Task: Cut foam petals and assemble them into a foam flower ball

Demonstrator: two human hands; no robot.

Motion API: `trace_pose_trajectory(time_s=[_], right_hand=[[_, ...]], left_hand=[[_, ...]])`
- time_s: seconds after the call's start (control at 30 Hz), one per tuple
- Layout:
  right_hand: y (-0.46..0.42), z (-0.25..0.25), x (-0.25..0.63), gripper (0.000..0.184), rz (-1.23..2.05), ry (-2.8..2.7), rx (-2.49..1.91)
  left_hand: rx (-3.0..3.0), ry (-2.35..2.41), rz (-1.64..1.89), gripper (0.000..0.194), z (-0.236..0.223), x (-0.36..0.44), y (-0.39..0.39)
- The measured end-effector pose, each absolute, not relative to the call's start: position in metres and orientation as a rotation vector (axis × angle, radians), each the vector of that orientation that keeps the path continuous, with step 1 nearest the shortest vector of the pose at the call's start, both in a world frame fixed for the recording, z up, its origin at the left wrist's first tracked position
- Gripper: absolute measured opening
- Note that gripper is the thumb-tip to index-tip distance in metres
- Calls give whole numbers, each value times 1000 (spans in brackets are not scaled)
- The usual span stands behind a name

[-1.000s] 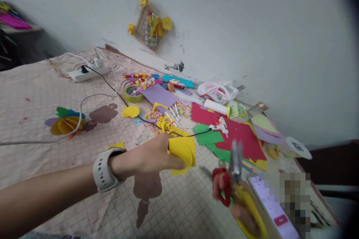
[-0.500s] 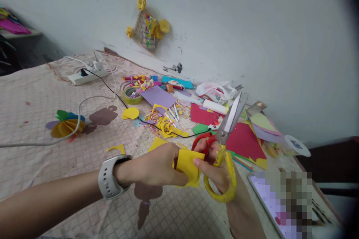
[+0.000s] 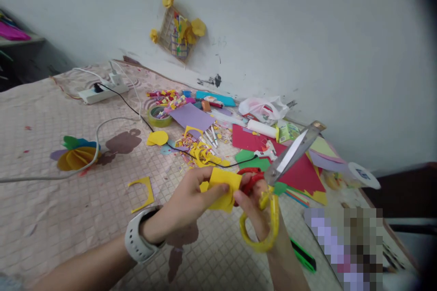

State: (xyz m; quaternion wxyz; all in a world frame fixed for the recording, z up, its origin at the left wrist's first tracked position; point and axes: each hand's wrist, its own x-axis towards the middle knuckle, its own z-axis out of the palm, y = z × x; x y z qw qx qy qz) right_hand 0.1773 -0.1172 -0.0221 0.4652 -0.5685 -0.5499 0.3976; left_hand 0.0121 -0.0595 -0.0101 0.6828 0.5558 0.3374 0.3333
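Note:
A folded piece of yellow paper [image 3: 221,177] is pinched in my left hand [image 3: 193,194], thumb across its front. Its right edge meets the fingertips of my right hand [image 3: 253,207]. That hand also carries a pair of scissors [image 3: 288,157] with one red and one yellow handle loop, the blades close together and slanting up to the right, away from the paper. On the table left of my hands lies a yellow offcut [image 3: 149,193] with a curved edge. More cut yellow shapes [image 3: 159,137] lie farther back.
A power strip [image 3: 104,92] with cords stands at the back left, near a paper flower [image 3: 77,157]. Behind my hands are yellow scraps [image 3: 201,154], purple paper [image 3: 193,117], tape [image 3: 160,118] and a glue gun [image 3: 268,151] on a black cord. A green cutter [image 3: 303,254] lies right.
The yellow paper has been raised and turned, and my left thumb now lies over its front. The scissors tilt farther right. The offcut and green cutter have come into fuller view.

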Motion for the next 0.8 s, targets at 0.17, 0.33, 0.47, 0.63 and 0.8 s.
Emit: trace_pose_trajectory(time_s=[0.17, 0.33, 0.47, 0.63, 0.8], right_hand=[[-153, -47, 183, 52, 1108, -1407, -1422], [-173, -76, 188, 63, 1258, -1401, -1472], [-175, -76, 188, 60, 1346, -1412, -1446], [-174, -74, 187, 63, 1304, -1410, -1410], [-174, -77, 192, 66, 1231, -1432, -1428]], left_hand=[[1100, 864, 880, 26, -3, 3, -55], [1055, 871, 948, 22, 3, 1, -54], [1039, 852, 977, 21, 6, 1, -56], [1087, 855, 932, 24, 10, 3, -59], [1174, 833, 899, 20, 12, 7, -63]])
